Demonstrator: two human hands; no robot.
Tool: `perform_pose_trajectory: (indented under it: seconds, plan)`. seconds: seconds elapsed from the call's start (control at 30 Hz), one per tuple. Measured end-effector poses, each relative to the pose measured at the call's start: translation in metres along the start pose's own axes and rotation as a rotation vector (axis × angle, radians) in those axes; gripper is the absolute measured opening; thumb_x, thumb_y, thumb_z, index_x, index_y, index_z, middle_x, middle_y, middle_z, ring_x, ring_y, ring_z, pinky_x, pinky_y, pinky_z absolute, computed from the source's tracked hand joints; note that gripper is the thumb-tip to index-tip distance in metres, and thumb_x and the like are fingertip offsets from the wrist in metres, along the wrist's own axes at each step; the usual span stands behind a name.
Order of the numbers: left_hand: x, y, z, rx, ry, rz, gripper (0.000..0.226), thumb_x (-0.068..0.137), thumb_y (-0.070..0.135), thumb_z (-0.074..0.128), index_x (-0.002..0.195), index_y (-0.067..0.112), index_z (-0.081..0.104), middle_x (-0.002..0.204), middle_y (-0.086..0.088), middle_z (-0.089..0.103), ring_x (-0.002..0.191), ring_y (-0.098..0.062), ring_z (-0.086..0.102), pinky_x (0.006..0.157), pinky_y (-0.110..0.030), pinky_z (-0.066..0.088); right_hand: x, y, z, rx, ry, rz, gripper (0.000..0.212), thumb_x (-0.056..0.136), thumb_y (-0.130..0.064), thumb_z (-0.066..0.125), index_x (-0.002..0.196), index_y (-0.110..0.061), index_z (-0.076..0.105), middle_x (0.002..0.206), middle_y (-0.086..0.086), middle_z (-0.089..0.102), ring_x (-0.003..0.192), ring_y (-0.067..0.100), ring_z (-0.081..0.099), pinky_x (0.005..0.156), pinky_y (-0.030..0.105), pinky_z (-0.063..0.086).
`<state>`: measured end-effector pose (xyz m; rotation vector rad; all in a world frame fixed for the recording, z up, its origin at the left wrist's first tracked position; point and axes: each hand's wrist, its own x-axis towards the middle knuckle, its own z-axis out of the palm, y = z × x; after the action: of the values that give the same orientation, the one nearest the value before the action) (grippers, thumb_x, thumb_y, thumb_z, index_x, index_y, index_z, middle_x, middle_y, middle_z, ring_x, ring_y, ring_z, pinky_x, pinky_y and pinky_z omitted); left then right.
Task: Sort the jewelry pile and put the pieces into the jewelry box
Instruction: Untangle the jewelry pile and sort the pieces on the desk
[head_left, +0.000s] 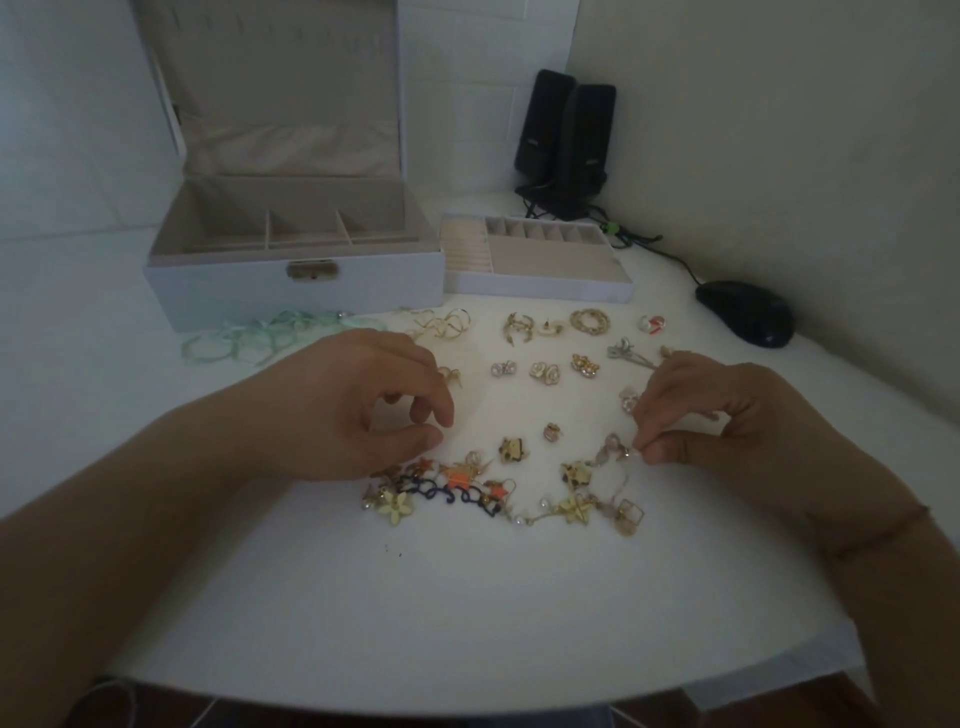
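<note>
A white jewelry box (228, 283) stands open at the back left, its beige compartments bare. Its removable tray (540, 286) lies to the right of it. A tangled jewelry pile (467, 486) with flowers, orange pieces and a dark blue cord lies in front of me. Sorted gold earrings (545, 371) sit in loose rows behind it. My left hand (358, 405) hovers over the pile's left end, fingers curled, nothing in them. My right hand (727, 415) pinches a small pale dangling earring (615, 451) by thumb and forefinger at the pile's right end.
Green ribbon hoops (249, 338) lie in front of the box. Two black speakers (566, 140) with cables stand at the back, and a black mouse (745, 318) sits at the right by the wall. The table's rounded front edge (467, 696) is near me.
</note>
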<state>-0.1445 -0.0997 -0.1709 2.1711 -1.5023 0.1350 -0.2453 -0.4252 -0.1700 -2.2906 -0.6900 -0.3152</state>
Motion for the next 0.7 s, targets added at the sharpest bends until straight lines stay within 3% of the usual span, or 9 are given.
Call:
perform_pose_trajectory:
  seconds: [0.13,0.27,0.33,0.43,0.6,0.7]
  plan:
    - [0.0,-0.0001,0.0009,-0.001,-0.003,0.0,0.009,0.086,0.032,0.068,0.093,0.029,0.072,0.082,0.017,0.061,0.078,-0.011,0.061,0.07,-0.037,0.052,0.0012,0.0029,-0.0002,-0.117,-0.118,0.024,0.022,0.074,-0.049,0.069,0.088,-0.033,0.072,0.083,-0.017,0.069,0.084,0.008,0.061,0.084,0.033,0.046]
    - [0.0007,-0.0003,0.0,-0.002,-0.003,-0.002,0.011,0.087,0.034,0.066,0.094,0.029,0.072,0.082,0.017,0.061,0.078,-0.012,0.061,0.07,-0.037,0.052,0.0012,0.0021,-0.0006,-0.128,-0.162,0.042,0.014,0.072,-0.049,0.07,0.084,-0.042,0.072,0.081,-0.018,0.069,0.086,0.01,0.06,0.078,0.03,0.048]
    - [0.0004,-0.0003,-0.0001,-0.005,-0.003,-0.004,0.012,0.086,0.035,0.065,0.094,0.029,0.072,0.082,0.017,0.061,0.078,-0.011,0.061,0.07,-0.037,0.052,0.0019,0.001,-0.001,-0.134,-0.176,0.036,0.019,0.073,-0.051,0.069,0.093,-0.048,0.07,0.083,-0.016,0.07,0.087,0.01,0.06,0.078,0.026,0.048]
    - [-0.0002,-0.0002,0.0,0.001,-0.005,-0.005,0.012,0.086,0.036,0.065,0.094,0.03,0.072,0.082,0.018,0.06,0.078,-0.011,0.061,0.07,-0.036,0.052,0.0016,0.0014,-0.0003,-0.162,-0.192,0.022,0.024,0.074,-0.048,0.069,0.096,-0.04,0.072,0.083,-0.017,0.068,0.086,0.008,0.058,0.077,0.023,0.047]
    - [0.0008,0.0002,-0.0003,0.008,-0.007,0.0,0.012,0.086,0.034,0.066,0.094,0.029,0.072,0.081,0.019,0.06,0.077,-0.01,0.06,0.069,-0.035,0.052,-0.0004,0.0024,-0.0002,-0.193,-0.183,0.021,0.024,0.075,-0.054,0.065,0.088,-0.035,0.071,0.087,-0.015,0.064,0.088,0.011,0.056,0.08,0.031,0.044]
    - [0.0008,0.0002,0.0,0.011,-0.004,0.002,0.011,0.086,0.035,0.065,0.094,0.029,0.072,0.081,0.019,0.06,0.077,-0.01,0.061,0.069,-0.035,0.052,-0.0008,-0.0038,-0.002,-0.143,-0.08,0.028,0.022,0.077,-0.05,0.064,0.087,-0.031,0.069,0.091,-0.011,0.063,0.09,0.012,0.057,0.084,0.029,0.044]
